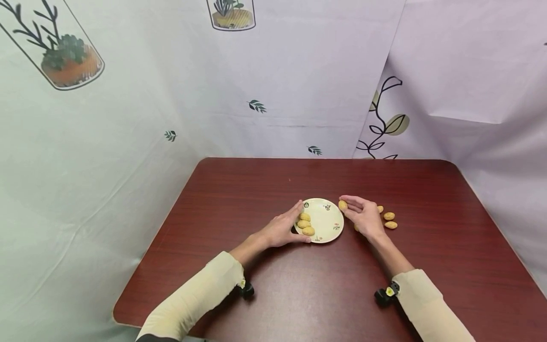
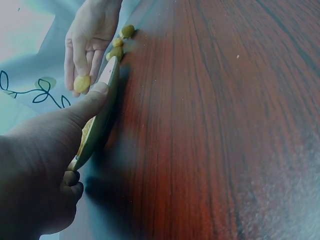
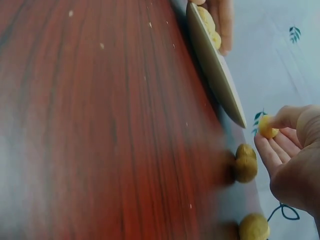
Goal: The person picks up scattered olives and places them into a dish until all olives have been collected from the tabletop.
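A round cream plate (image 1: 325,219) with small printed flowers rests on the table. My left hand (image 1: 283,229) grips its left side, thumb at the near rim and fingers along the far left edge. Beside that palm, 3 small yellow potatoes (image 1: 304,224) lie in a row on the plate. My right hand (image 1: 364,217) pinches another small yellow potato (image 1: 343,205) between thumb and fingertips, by the plate's right rim. In the right wrist view, this held potato (image 3: 268,127) shows above the table surface.
Several loose potatoes (image 1: 389,216) lie on the table to the right, some partly hidden by the right hand. The dark red wooden table (image 1: 239,190) has rounded corners. A printed cloth (image 1: 290,80) hangs behind it and along its sides.
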Action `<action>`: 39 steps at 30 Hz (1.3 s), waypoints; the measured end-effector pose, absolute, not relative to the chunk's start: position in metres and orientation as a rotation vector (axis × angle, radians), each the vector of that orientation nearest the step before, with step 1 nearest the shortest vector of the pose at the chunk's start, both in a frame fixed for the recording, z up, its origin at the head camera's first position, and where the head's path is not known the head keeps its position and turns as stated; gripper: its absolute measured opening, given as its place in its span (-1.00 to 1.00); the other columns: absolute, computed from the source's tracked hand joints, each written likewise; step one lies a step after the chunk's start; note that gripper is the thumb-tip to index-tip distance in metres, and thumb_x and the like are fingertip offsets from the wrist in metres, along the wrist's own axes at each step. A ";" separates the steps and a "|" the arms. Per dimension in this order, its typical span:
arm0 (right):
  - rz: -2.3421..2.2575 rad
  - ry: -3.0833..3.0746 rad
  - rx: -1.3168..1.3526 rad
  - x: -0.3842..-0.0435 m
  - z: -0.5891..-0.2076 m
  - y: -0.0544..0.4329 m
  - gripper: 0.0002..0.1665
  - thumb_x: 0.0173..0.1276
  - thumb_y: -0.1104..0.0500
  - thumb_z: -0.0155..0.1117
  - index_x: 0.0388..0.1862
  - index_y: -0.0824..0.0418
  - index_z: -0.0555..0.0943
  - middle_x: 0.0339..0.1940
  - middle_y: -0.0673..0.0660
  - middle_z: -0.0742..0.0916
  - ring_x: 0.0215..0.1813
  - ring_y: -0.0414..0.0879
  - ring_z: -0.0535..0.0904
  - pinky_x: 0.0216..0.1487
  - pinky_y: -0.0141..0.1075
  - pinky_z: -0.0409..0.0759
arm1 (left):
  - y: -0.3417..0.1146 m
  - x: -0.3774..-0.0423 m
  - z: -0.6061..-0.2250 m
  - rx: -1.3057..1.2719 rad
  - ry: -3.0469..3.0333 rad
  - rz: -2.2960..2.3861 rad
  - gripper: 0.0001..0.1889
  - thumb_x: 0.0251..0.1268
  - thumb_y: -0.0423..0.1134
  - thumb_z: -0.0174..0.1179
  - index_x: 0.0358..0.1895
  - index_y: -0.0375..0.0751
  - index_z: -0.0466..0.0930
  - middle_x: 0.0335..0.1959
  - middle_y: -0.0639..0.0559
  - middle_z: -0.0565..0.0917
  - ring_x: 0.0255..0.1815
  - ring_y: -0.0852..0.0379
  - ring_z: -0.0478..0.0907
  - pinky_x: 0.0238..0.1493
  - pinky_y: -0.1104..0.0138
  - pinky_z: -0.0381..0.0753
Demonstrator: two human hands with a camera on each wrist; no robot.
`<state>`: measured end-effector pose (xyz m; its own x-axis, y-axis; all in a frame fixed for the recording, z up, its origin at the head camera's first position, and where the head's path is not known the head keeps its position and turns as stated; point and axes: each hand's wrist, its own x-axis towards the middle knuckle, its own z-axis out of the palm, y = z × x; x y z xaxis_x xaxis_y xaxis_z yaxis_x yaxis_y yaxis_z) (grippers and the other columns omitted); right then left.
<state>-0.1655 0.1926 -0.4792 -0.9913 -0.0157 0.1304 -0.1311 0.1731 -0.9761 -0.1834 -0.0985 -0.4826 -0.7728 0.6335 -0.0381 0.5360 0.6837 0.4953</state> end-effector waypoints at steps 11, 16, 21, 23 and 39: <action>1.916 -2.368 0.186 -0.170 -0.482 0.173 -0.56 0.42 0.52 0.33 0.27 0.54 0.62 0.22 0.50 0.71 0.32 0.35 0.63 0.05 -0.59 0.57 | -0.098 -0.184 -0.482 0.937 2.691 0.689 0.21 0.33 0.32 0.40 0.76 -0.20 -0.14 0.78 -0.13 -0.10 0.71 -0.01 0.05 0.58 -0.04 0.24; 1.909 -2.401 0.176 -0.172 -0.484 0.163 -0.57 0.42 0.49 0.36 0.26 0.51 0.65 0.21 0.48 0.72 0.31 0.33 0.64 0.00 -0.56 0.60 | -0.098 -0.184 -0.481 0.942 2.689 0.692 0.20 0.33 0.31 0.40 0.75 -0.23 -0.12 0.78 -0.14 -0.09 0.71 -0.01 0.05 0.59 0.00 0.24; 1.875 -2.449 0.181 -0.174 -0.486 0.154 -0.58 0.44 0.44 0.37 0.26 0.46 0.67 0.21 0.44 0.73 0.30 0.30 0.66 0.07 -0.43 0.65 | -0.098 -0.185 -0.481 0.931 2.686 0.704 0.20 0.33 0.32 0.39 0.75 -0.23 -0.13 0.78 -0.13 -0.10 0.71 -0.01 0.05 0.59 0.00 0.23; 1.835 -2.486 0.178 -0.174 -0.486 0.151 -0.58 0.44 0.41 0.39 0.26 0.43 0.68 0.21 0.41 0.74 0.30 0.28 0.67 0.12 -0.40 0.65 | -0.098 -0.185 -0.481 0.929 2.681 0.708 0.20 0.33 0.32 0.39 0.76 -0.23 -0.13 0.78 -0.13 -0.10 0.71 -0.01 0.05 0.59 -0.02 0.24; 1.839 -2.498 0.237 -0.178 -0.489 0.135 -0.58 0.43 0.46 0.38 0.24 0.50 0.67 0.21 0.45 0.73 0.25 0.32 0.68 0.16 -0.19 0.69 | -0.097 -0.182 -0.483 0.914 2.670 0.718 0.20 0.33 0.34 0.38 0.76 -0.20 -0.13 0.78 -0.09 -0.11 0.71 -0.01 0.06 0.57 -0.09 0.25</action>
<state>-0.1784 0.1347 -0.4888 -0.9880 -0.1040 0.1145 -0.1402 0.2894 -0.9469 -0.1817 -0.0969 -0.4827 -0.7794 0.6241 -0.0556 0.5120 0.6855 0.5176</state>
